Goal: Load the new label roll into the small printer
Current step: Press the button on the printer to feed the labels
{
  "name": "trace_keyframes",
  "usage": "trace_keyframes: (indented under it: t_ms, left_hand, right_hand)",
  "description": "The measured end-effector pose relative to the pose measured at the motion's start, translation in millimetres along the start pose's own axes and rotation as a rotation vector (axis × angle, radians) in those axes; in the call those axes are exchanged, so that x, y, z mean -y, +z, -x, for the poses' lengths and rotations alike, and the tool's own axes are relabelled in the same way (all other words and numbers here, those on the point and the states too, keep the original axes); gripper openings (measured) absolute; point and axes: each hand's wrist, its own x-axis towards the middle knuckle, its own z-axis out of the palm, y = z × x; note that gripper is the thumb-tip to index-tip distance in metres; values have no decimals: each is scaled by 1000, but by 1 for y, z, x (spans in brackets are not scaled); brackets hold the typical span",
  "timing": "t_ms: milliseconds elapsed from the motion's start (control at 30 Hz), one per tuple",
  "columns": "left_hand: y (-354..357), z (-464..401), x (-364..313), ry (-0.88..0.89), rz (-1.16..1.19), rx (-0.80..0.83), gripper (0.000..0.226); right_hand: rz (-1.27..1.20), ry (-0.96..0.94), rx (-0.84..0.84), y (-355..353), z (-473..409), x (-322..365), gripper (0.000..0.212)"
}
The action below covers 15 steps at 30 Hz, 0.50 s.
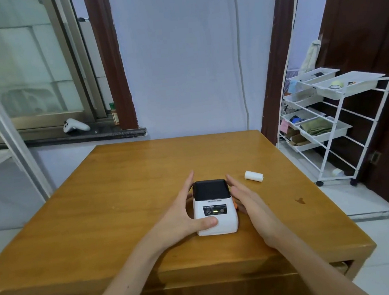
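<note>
A small white printer with a black lid and a lit green light sits on the wooden table, lid shut. My left hand wraps its left side, thumb resting on the white front top. My right hand lies flat along its right side, fingers straight, next to an orange button; whether it touches the printer I cannot tell. A white label roll lies on its side on the table, to the right of and beyond the printer, apart from both hands.
A white wire rack on wheels with trays stands right of the table. A window sill at the back left holds a white game controller and a small bottle. A dark stain marks the table's right part.
</note>
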Motion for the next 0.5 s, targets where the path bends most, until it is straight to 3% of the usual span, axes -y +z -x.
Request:
trace_keyframes:
  t_ms: [167,367,500]
  left_hand:
    - [1,1,-2,3,-18,1,116]
    - [2,3,-4,5,-34,-12,115]
    - [2,2,-4,15,-41,-27,118]
  right_hand:
    - [-30,10,4,0,1,2,81]
    - [-19,18,8,1,0,0,63]
    - [-37,17,-5,0,-2,-2,75]
